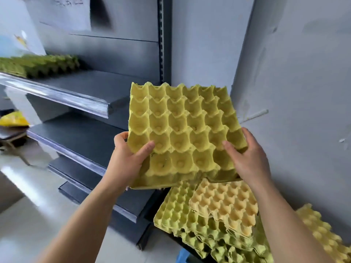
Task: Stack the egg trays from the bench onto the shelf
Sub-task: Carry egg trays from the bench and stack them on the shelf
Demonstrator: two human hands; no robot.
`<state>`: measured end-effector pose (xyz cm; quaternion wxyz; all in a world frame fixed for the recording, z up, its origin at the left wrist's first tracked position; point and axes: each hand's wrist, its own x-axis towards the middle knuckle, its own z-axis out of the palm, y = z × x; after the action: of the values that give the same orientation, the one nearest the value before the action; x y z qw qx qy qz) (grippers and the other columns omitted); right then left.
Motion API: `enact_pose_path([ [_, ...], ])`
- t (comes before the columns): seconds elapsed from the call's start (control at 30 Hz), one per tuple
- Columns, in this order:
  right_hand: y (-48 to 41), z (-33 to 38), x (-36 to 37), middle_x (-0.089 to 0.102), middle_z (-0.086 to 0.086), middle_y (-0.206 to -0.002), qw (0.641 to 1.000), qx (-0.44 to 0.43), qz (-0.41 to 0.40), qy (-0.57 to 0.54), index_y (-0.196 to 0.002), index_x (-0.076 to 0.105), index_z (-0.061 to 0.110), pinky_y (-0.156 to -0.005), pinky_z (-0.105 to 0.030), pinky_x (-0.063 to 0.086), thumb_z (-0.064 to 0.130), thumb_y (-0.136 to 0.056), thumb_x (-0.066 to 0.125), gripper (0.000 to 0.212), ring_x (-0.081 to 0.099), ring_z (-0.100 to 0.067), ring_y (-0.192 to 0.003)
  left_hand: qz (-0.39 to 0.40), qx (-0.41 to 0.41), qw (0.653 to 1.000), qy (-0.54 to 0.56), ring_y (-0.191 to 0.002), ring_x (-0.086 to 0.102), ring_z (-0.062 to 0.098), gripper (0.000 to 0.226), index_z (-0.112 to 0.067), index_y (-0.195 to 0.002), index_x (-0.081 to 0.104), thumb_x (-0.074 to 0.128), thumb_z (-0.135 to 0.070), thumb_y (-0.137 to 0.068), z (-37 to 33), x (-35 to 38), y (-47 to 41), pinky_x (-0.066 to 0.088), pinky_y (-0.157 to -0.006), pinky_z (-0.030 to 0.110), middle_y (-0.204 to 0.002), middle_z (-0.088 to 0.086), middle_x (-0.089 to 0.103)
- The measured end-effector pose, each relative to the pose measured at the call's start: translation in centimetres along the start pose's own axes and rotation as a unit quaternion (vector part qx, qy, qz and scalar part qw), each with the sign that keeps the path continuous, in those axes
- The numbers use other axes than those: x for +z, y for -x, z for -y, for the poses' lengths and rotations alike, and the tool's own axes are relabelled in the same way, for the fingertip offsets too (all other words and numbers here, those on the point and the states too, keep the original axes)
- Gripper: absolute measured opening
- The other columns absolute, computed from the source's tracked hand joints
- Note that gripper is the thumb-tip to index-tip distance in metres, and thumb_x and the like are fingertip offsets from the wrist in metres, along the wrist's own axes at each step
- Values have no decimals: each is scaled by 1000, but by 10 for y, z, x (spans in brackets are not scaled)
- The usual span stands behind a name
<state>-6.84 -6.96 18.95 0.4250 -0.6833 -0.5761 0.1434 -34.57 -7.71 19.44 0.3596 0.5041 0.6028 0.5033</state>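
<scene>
At far left, blurred, a low stack of green moulded-pulp egg trays point(39, 65) lies on the upper board of a dark grey metal shelf point(76, 86), whose front lip is shiny and rounded. Below it a crumpled yellow bag point(13, 119) shows at the frame's edge.

In the middle, the left hand point(129, 154) grips the near left corner of a yellow-green moulded-pulp egg tray point(182, 130), thumb pressed into a cup on top and fingers curled underneath. The tray is held in the air in front of the shelf's right end, tilted with its far edge raised. It is square, matt and fibrous, with rows of deep rounded cups divided by pointed peaks and a scalloped rim. The right hand point(245, 158) grips its near right corner the same way, thumb on top, fingers wrapped round the edge.

Under the held tray, lower right, sits an untidy pile of green egg trays point(176, 211), skewed against one another, with a pale yellow-orange tray point(226, 202) on top. A plain grey wall point(294, 92) stands behind.
</scene>
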Motion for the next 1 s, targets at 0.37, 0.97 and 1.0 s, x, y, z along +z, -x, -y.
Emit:
enact_pose_path([
  [0.37, -18, 185, 129, 57, 8, -129, 989, -118, 85, -36, -135, 40, 33, -92, -46, 47, 68, -79, 51, 67, 55, -23, -116, -129, 10, 991, 18, -84, 68, 15, 53, -23, -124, 42, 72, -38, -83, -17, -201, -45, 56, -71, 32, -99, -4, 67],
  [0.97, -121, 388, 364, 60, 14, -101, 965, -210, 145, -61, -111, 50, 28, -83, -43, 51, 50, -86, 56, 34, 57, -16, -92, -193, -20, 980, 45, -90, 68, 30, 28, -19, -109, 64, 66, -20, -81, 29, -415, -244, 54, -80, 40, -97, 7, 73],
  [1.0, -126, 396, 376, 62, 14, -101, 965, -211, 144, -62, -110, 51, 28, -82, -43, 52, 50, -85, 56, 33, 59, -16, -92, -188, -17, 981, 48, -91, 68, 30, 25, -19, -109, 64, 64, -18, -84, 33, -425, -254, 54, -78, 39, -99, 8, 72],
])
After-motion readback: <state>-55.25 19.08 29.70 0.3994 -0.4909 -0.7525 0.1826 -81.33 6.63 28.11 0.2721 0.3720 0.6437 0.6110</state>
